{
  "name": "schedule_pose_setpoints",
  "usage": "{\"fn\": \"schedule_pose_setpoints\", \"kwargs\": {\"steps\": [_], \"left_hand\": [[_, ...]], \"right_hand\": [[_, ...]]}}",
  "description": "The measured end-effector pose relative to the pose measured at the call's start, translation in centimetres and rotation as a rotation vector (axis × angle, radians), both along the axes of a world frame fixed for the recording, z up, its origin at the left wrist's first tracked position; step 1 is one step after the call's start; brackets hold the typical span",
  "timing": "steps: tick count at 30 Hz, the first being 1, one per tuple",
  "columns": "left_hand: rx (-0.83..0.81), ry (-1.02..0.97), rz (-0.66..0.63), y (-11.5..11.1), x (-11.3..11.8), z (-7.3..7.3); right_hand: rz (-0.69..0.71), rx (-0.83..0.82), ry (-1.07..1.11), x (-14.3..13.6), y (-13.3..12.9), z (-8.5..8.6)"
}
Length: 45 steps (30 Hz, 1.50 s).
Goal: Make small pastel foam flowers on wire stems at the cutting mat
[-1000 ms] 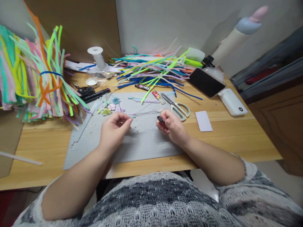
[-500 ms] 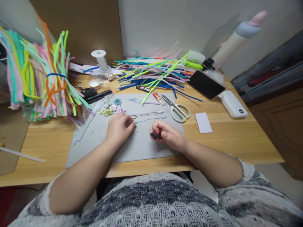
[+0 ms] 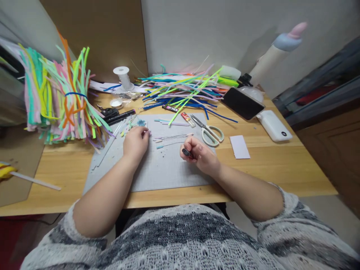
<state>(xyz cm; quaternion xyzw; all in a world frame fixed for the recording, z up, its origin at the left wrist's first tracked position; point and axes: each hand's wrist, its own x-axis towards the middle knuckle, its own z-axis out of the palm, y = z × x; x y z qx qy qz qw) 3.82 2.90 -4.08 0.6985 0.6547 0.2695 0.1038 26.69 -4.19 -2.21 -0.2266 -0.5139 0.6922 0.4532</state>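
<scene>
My left hand (image 3: 135, 142) rests on the grey cutting mat (image 3: 157, 172), its fingers over the small pastel flower shapes (image 3: 140, 123) at the mat's upper left; a lilac one shows at its fingertips. My right hand (image 3: 197, 153) is curled around a small black tool (image 3: 186, 152) near the mat's middle. Thin wires with pale tips (image 3: 171, 138) lie on the mat between the two hands, touching neither.
White-handled scissors (image 3: 209, 132) and a red glue tube (image 3: 188, 119) lie right of the wires. Piles of coloured pipe cleaners sit at the back (image 3: 182, 88) and left (image 3: 59, 97). A phone (image 3: 243, 103), power bank (image 3: 271, 125), white card (image 3: 239, 146) and thread spool (image 3: 123, 77) are on the wooden desk.
My left hand let go of the wires and moved left and back onto the small flowers. My right hand drew back slightly with the black tool. The wires now lie on the mat.
</scene>
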Motion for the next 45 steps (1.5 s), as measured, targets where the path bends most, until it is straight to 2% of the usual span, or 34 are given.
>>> {"fn": "schedule_pose_setpoints", "kwargs": {"steps": [3,6,8,11,16,20,22,26,27,29,32,37,45], "left_hand": [[0.113,-0.091,-0.044,-0.3,0.2,0.2],[0.207,-0.250,-0.164,-1.8,1.0,1.2],[0.117,-0.356,-0.282,-3.3,1.9,2.0],[-0.133,-0.377,-0.435,-5.0,3.3,3.2],[-0.134,-0.221,-0.537,-5.3,4.3,4.0],[-0.185,-0.263,-0.522,-5.0,4.3,3.7],[-0.268,-0.434,-0.446,-5.1,4.3,3.4],[-0.547,-1.141,-0.263,-5.6,4.2,2.9],[-0.602,-1.285,-0.250,-5.6,4.1,2.8],[-0.661,-1.443,-0.254,-5.6,3.9,2.7],[-0.686,-1.479,-0.290,-5.6,3.7,2.6],[-0.682,-1.408,-0.344,-5.6,3.3,2.3],[-0.650,-1.319,-0.482,-5.7,3.1,2.0]], "right_hand": [[-0.033,-0.013,0.009,-0.1,0.2,-0.3],[-0.138,-0.032,0.003,-0.3,0.4,-0.7],[-0.210,-0.029,-0.052,-0.4,0.6,-0.9],[-0.294,0.012,-0.155,-0.5,0.8,-0.8],[-0.368,0.058,-0.227,-0.5,0.8,-0.7],[-0.417,0.052,-0.299,-0.2,1.0,-0.9],[-0.415,0.008,-0.253,-0.2,1.1,-0.9],[-0.406,-0.190,-0.008,-0.4,1.5,-0.2],[-0.404,-0.245,0.037,-0.5,1.6,0.0],[-0.397,-0.329,0.087,-0.5,1.7,0.4],[-0.381,-0.391,0.119,-0.4,1.8,0.6],[-0.282,-0.461,0.124,-0.3,1.8,0.2],[-0.239,-0.478,0.122,-0.5,1.7,0.2]]}}
